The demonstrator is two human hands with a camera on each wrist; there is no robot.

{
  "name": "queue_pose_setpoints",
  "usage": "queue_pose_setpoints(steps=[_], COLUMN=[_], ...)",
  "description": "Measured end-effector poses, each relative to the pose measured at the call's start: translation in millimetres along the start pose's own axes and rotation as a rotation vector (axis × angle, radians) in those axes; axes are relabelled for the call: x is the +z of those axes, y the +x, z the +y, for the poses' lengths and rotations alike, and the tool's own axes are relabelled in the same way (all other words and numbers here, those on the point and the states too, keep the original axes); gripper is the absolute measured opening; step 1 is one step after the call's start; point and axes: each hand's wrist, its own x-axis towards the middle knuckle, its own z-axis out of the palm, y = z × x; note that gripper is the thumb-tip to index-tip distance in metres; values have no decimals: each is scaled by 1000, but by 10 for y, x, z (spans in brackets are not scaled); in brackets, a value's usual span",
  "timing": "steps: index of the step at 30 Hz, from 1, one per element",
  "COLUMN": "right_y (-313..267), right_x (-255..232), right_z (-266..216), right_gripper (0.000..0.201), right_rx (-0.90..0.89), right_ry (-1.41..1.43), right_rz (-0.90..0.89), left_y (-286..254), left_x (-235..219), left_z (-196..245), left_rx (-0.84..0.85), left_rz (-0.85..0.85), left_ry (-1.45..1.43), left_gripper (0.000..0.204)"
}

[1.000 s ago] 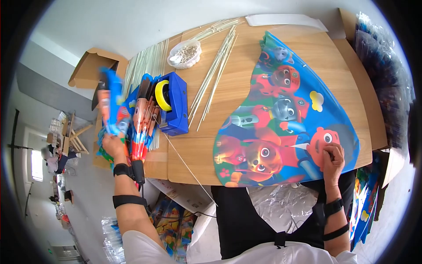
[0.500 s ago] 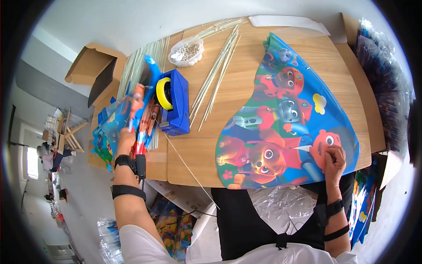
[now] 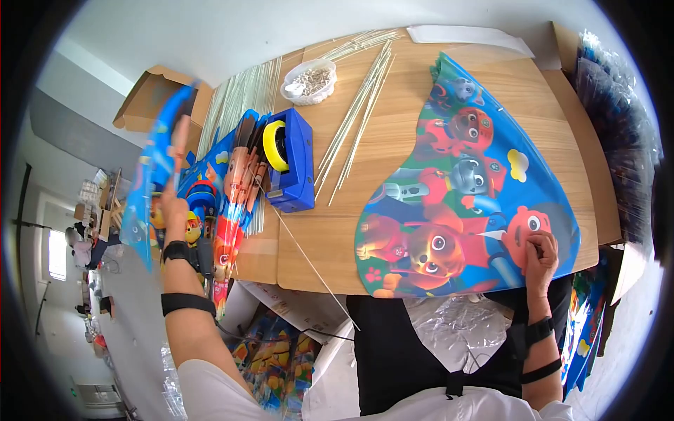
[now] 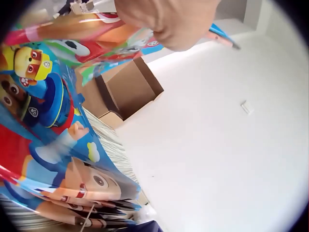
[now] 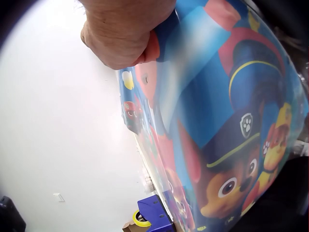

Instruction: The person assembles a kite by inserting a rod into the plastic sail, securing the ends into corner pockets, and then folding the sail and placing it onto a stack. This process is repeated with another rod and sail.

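In the head view my left hand grips a blue printed film piece, blurred and raised left of a pile of rolled printed pieces. The left wrist view shows that hand from behind, its fingertips hidden, above printed film. My right hand, fingers curled, pinches the large cartoon-printed sheet near its lower right corner. In the right wrist view the hand holds the sheet, which bulges below it.
A blue tape dispenser with yellow tape stands beside the pile. Behind are a bowl of small pieces, thin pale sticks and an open cardboard box. Plastic-wrapped bundles lie at the right.
My left hand has swung left from over the pile, lifting the blue film piece with it. My right hand keeps its hold on the large sheet. The head view has shifted slightly.
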Motion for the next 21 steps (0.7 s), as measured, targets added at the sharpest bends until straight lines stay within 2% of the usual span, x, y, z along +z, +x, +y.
queue_pose_setpoints(steps=[2,4,6,8,10,11,13,15,16,17,18,20,21], right_y=[-1,0,2,4,8,9,9,9,11,13,12,17,19], right_x=[4,5,3,6,0,-1,2,-5,-4,4,-3,-14,-13], right_z=[5,9,-4,4,-2,-20,-25,-43,-56,-62,-68,-81,-98], right_gripper=[7,7,7,7,7,7,8,7,7,7,7,8,7], right_rx=[8,19,36,12,-7,-2,8,16,17,-5,-2,7,17], right_ry=[3,4,22,12,2,-7,-5,-6,-2,-5,-7,-11,-4], right_rz=[0,-4,-3,1,13,8,6,6,4,18,21,4,11], left_y=[-194,-433,-546,-610,-609,-620,-753,-938,-1053,-1184,-1224,-1324,-1350], left_x=[53,116,311,296,265,254,-127,-334,-386,-479,-294,-2,288], left_z=[253,451,374,356,401,431,1053,1776,2147,2566,2773,3185,3270], left_rx=[-254,-183,-342,-280,-255,-247,-84,142,287,289,560,490,447], left_rz=[-470,-614,-746,-756,-254,-260,214,78,0,-227,-199,-450,-441], left_ry=[44,-35,-288,-288,-418,-418,-464,-694,-664,-708,-632,-574,-565], left_gripper=[47,44,44,47,39,39,21,9,8,9,13,21,24])
